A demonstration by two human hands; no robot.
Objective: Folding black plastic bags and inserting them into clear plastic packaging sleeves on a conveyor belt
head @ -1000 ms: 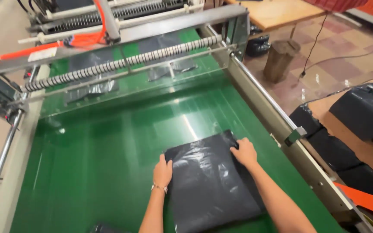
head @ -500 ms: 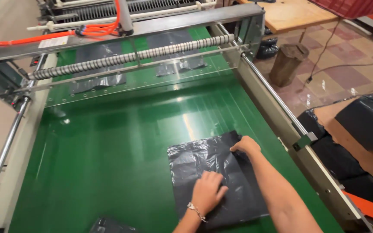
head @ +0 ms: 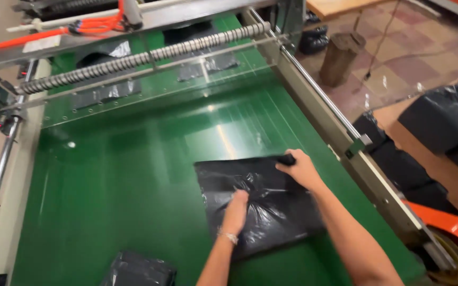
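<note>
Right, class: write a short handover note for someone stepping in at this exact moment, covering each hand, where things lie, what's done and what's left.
Left hand: bunches the middle of the black plastic bags.
Right hand: grip closed on the stack's far right corner.
Stack lies flat on the green belt, towards the right rail.
Done: another folded black bundle sits at the near edge.
Left: this stack looks gathered only at its middle, not yet folded.

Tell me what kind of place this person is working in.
Most likely a small factory or workshop that makes plastic bags. A wide green conveyor belt runs out from under a machine's roller, the hands press on a stack of black plastic bags on it, and more black bundles sit beside the line.
</note>
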